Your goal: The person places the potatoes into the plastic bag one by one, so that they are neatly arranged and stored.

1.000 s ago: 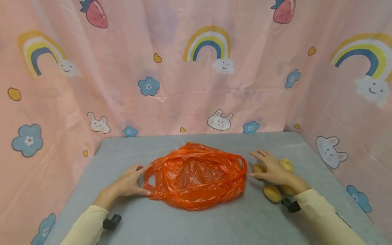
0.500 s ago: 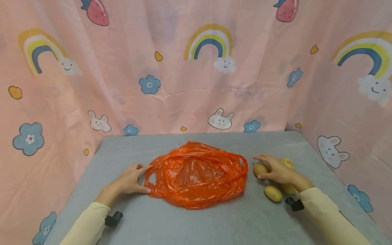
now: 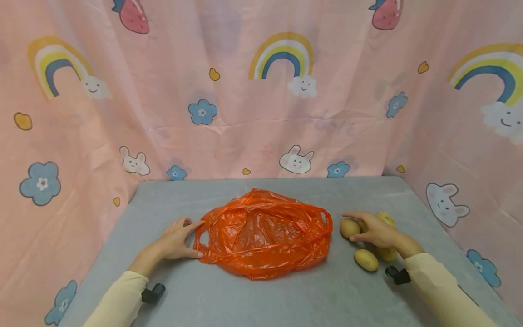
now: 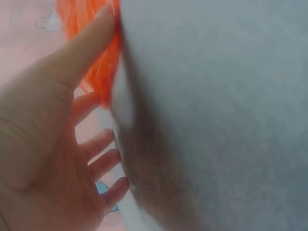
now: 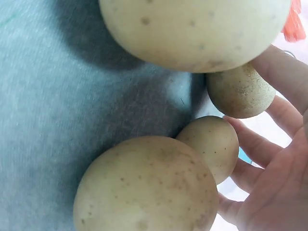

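An orange plastic bag [image 3: 282, 263] lies spread on the table, its mouth facing up and a handle loop at either end. My left hand [image 3: 177, 240] is at the bag's left end, thumb and index finger apart, their tips against the orange film [image 4: 103, 72]. Over several potatoes on the right reaches my right hand [image 3: 377, 231]. Its thumb and index finger stand around a brownish potato [image 3: 349, 228], without a plain grip. Nearer the front lies a yellow potato [image 3: 366, 260]. The right wrist view shows a large speckled potato [image 5: 149, 187] close up; the hand partly hides others in the head view.
The grey table [image 3: 229, 304] carries all of this. A pink patterned curtain [image 3: 229, 150] hangs along its back and both sides. Black wrist mounts [image 3: 153, 293] sit at both cuffs.
My right hand has drawn slightly back and lower over the potatoes, its fingers closer around the brownish one. The left hand and the bag stay put; the head view has shifted a little.
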A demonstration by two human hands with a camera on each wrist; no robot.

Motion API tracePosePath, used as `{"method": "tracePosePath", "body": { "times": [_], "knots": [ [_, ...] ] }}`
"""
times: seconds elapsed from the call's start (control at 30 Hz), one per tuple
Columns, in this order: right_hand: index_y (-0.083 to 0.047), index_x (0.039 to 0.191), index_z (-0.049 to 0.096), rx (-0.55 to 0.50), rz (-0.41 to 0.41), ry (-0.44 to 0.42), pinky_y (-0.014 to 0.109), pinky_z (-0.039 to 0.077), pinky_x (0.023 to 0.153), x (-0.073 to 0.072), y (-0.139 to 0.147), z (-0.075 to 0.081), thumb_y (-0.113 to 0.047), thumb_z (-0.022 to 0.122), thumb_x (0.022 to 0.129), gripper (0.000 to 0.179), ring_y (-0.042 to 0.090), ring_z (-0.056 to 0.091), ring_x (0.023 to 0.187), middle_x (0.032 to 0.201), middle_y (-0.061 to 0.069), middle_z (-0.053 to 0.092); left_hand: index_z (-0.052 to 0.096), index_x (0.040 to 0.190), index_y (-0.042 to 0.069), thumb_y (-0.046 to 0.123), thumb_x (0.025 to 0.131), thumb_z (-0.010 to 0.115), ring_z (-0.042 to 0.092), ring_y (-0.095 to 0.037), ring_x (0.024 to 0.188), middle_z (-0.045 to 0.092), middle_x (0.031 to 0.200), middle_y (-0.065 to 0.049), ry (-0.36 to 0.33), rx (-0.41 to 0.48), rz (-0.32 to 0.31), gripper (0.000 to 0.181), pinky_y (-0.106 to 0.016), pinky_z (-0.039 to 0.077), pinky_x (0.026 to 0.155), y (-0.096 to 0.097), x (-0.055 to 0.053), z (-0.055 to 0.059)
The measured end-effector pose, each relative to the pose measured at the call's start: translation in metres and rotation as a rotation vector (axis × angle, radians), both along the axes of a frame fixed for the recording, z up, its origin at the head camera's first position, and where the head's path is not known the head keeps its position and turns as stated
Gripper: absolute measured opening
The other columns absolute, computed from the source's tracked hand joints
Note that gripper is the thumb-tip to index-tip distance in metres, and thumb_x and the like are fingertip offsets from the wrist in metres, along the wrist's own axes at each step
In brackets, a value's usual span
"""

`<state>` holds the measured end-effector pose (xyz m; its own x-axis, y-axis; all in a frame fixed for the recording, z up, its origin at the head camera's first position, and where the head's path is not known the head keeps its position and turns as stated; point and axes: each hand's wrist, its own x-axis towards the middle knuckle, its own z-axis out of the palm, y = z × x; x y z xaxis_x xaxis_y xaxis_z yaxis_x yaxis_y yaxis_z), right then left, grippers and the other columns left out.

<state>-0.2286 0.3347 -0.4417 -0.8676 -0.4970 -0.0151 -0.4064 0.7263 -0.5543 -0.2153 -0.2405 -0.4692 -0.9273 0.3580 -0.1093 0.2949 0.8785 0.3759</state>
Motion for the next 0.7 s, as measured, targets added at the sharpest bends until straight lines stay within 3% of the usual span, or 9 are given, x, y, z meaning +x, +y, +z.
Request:
{"method": "tracePosePath", "body": {
  "times": [0.4, 0.7],
  "knots": [
    [0.009, 0.137, 0.055, -0.023, -0.009, -0.012, 0.068, 0.039, 0.102, 0.0004, 0.0031, 0.0003, -0.02, 0.079, 0.087, 0.063, 0.051, 0.053, 0.126, 0.136, 0.031, 0.059, 0.047, 0.152, 0.011, 0.052, 0.07, 0.088, 0.046, -0.032, 0.115, 0.049, 0.132, -0.018, 0.011, 0.043, -0.001, 0.101, -0.056, 0.041, 0.095, -0.0006, -0.005, -0.0025],
    [0.007, 0.137, 0.057, 0.003, -0.03, -0.021, 0.066, 0.041, 0.102, -0.0003, 0.0021, -0.002, -0.023, 0.081, 0.086, 0.065, 0.048, 0.056, 0.124, 0.136, 0.029, 0.06, 0.044, 0.152, 0.005, 0.049, 0.07, 0.089, 0.046, -0.036, 0.117, 0.048, 0.134, -0.021, -0.026, 0.066, -0.006, 0.103, -0.059, 0.041, 0.098, 0.0004, -0.007, -0.0034]
  ]
}}
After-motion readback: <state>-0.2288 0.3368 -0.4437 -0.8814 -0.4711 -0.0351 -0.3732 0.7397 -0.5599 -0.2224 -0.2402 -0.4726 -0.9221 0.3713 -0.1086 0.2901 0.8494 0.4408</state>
